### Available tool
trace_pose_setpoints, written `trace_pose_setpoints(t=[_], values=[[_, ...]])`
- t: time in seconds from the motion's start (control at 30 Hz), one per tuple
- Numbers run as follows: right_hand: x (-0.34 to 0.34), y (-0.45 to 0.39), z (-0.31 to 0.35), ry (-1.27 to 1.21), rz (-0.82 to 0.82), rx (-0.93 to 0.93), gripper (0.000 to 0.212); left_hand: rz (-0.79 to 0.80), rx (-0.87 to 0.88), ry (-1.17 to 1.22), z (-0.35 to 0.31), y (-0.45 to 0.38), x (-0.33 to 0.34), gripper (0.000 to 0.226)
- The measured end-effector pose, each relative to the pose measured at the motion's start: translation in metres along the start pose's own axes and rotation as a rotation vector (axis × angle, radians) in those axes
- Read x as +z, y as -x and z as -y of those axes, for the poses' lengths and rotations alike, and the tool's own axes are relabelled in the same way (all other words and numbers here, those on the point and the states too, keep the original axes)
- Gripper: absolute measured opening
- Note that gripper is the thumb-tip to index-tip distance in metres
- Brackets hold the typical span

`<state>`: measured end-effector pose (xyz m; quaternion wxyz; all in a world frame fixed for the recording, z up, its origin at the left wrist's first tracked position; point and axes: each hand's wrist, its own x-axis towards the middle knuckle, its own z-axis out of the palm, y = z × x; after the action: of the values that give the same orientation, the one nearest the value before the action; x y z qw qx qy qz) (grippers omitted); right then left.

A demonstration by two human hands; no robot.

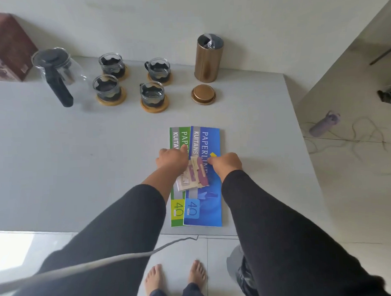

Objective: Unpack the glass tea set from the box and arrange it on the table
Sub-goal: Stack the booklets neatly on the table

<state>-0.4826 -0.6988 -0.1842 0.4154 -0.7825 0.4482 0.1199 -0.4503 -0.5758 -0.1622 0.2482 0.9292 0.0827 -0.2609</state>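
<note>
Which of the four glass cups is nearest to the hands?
The front-right cup, on its wooden coaster beside the gold lid; the other three cups stand farther back or left.

One camera serves the whole scene. It is worn on the person's head and looks forward and steeply down, from standing height, over the near edge of the bench. The lens is wide-angle: straight edges bow toward the picture margins. Both sleeved forearms run up from the bottom corners to the left hand and right hand, which lie near mid-frame. The far wall fills the top band; the floor shows at right and along the bottom, where the wearer's bare feet stand directly beneath the lens. No second view is given.
</note>
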Motion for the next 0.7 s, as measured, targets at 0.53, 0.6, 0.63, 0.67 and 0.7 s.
trace_pose_setpoints(t=[0.53,0.6,0.63,0.67,0.7], values=[[0.02,0.024,0.029,-0.013,0.216,-0.054,0.028,0.031,-0.123,0.223,0.014,-0.011,-0.001,0.054],[0.022,0.027,0.027,0.056,0.211,-0.048,0.024,0.032,-0.116,0.163,0.021,-0.014,-0.002,0.045],[0.023,0.028,0.026,0.074,0.201,-0.046,0.021,0.042,-0.12,0.161,0.024,-0.015,-0.002,0.041],[0.023,0.029,0.025,0.076,0.194,-0.042,0.02,0.055,-0.121,0.165,0.026,-0.015,-0.003,0.035],[0.023,0.031,0.025,0.068,0.187,-0.037,0.021,0.066,-0.115,0.167,0.028,-0.015,-0.004,0.027]])
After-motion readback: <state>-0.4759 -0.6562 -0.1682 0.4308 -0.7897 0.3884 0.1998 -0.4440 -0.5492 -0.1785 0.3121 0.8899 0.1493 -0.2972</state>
